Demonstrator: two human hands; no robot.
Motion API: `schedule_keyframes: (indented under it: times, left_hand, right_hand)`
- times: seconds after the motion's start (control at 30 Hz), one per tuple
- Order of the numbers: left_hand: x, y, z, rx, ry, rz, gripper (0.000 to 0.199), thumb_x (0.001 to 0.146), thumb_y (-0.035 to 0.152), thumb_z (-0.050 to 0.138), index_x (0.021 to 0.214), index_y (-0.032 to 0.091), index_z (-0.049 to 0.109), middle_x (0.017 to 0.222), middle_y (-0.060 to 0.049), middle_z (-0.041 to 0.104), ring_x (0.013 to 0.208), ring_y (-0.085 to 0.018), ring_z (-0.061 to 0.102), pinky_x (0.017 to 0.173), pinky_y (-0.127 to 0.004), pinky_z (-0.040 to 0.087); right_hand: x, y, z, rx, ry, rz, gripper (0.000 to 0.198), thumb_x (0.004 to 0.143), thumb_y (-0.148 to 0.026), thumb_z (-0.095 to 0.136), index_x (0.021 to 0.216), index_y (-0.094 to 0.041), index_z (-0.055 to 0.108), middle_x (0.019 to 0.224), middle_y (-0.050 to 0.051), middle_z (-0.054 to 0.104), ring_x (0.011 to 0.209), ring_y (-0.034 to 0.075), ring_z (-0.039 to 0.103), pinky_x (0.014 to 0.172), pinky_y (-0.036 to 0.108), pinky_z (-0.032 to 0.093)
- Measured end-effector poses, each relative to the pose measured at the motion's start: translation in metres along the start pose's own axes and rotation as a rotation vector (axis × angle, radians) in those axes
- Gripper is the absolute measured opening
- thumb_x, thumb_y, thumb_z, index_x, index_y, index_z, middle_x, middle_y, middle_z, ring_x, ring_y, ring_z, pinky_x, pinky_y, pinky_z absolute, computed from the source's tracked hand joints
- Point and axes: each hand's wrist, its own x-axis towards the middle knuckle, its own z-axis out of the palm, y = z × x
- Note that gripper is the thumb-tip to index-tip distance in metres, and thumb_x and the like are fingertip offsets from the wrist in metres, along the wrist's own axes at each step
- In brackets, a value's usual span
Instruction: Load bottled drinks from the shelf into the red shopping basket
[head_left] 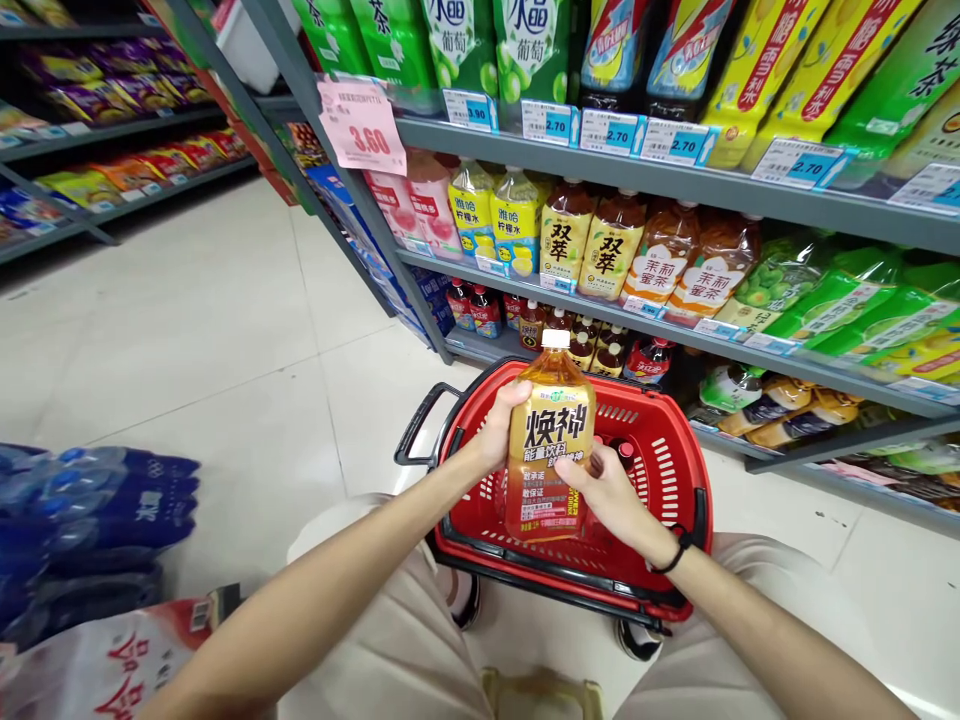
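An amber drink bottle (pixel 551 450) with a white cap and a gold label stands upright between my two hands, above the red shopping basket (pixel 679 440). My left hand (pixel 499 425) is closed round its upper left side. Lower down on the right side, my right hand (pixel 611 490) grips it, thumb across the label. Inside the basket, a dark bottle with a red cap (pixel 625 452) shows partly behind my right hand; the held bottle hides much of the basket floor. The basket's black handle (pixel 424 430) juts out at the left.
Shelves (pixel 637 150) of bottled drinks run across the front, with price tags along their edges. A pink price sign (pixel 361 125) hangs at the shelf corner. Shrink-wrapped blue bottles (pixel 97 510) sit on the floor at left. Snack shelves (pixel 112 130) stand beyond the tiled aisle.
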Motion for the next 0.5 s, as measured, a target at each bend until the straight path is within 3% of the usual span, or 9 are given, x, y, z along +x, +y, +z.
schedule_keyframes:
  times: [0.3,0.5]
  left_hand:
    - [0.002,-0.003,-0.001,0.013,0.050,0.056,0.080,0.072,0.076,0.075,0.118,0.010,0.074,0.108,-0.019,0.081,0.111,-0.043,0.075,0.093,-0.050,0.062]
    - [0.006,-0.006,0.013,0.168,0.343,0.314,0.072,0.074,0.058,0.088,0.130,0.015,0.070,0.115,-0.014,0.079,0.110,-0.037,0.075,0.096,-0.045,0.061]
  right_hand:
    - [-0.005,-0.003,0.001,-0.060,0.023,0.041,0.055,0.084,-0.065,0.083,0.114,-0.019,0.076,0.119,0.010,0.079,0.109,0.030,0.073,0.098,0.043,0.058]
    - [0.002,-0.006,0.006,-0.070,0.160,0.005,0.057,0.099,-0.067,0.064,0.135,-0.023,0.069,0.145,0.007,0.069,0.136,0.026,0.061,0.120,0.038,0.045]
